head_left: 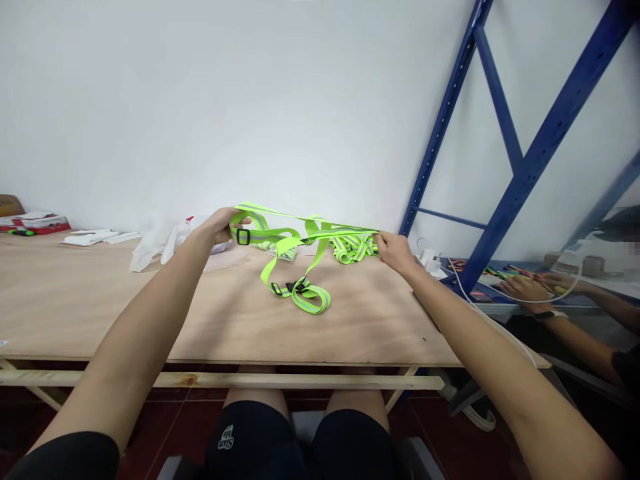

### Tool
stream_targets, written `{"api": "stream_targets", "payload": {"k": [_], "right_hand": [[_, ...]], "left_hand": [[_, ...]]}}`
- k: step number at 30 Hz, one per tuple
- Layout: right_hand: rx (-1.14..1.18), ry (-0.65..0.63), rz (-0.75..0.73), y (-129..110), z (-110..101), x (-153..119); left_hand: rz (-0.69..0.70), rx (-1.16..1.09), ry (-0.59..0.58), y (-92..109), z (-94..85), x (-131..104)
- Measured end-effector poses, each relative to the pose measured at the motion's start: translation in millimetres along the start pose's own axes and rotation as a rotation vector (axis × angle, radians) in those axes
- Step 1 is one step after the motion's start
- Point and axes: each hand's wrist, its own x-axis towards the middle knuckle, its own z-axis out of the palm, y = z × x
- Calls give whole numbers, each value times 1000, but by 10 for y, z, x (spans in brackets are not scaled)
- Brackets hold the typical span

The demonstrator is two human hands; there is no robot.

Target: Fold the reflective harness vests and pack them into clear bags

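Note:
A neon yellow-green reflective strap harness (285,235) with a grey stripe is stretched above the table between my hands. My left hand (226,225) grips its left end, close to a black slider buckle (243,237). At the other end, my right hand (394,251) pinches the gathered straps. A looped part hangs from the middle onto the wood, with a black side-release buckle (297,287) and another slider (276,289) on it. Behind, near my right hand, lies a pile of similar green straps (353,248).
The wooden table (225,320) stands against a white wall. White plastic bags (163,243) and a small clear packet (285,253) lie at the back. Blue rack posts (530,160) and a white cable (465,293) are on the right, beside a co-worker's hands (530,291).

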Motion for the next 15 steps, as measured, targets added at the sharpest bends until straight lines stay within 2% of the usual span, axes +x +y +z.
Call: {"api": "stream_targets", "payload": {"k": [3,4,6,9,11,13,15], "right_hand": [[177,113,147,73,55,-72],[229,144,179,83,73,-101],[302,189,220,78,113,-154],[334,210,242,47,169,-213],[352,160,221,47,180,-244],[453,4,190,76,155,-277],[633,-236,208,125,100,-315]], "left_hand": [[-176,94,-295,-19,-166,-100],[-201,122,-368,-15,-215,-127],[-218,150,-441,-2,-284,-158],[-220,120,-437,19,-326,-153],[-205,70,-386,38,-330,-142],[-161,21,-298,69,-320,-153],[-90,0,-168,114,-290,-192]]}}
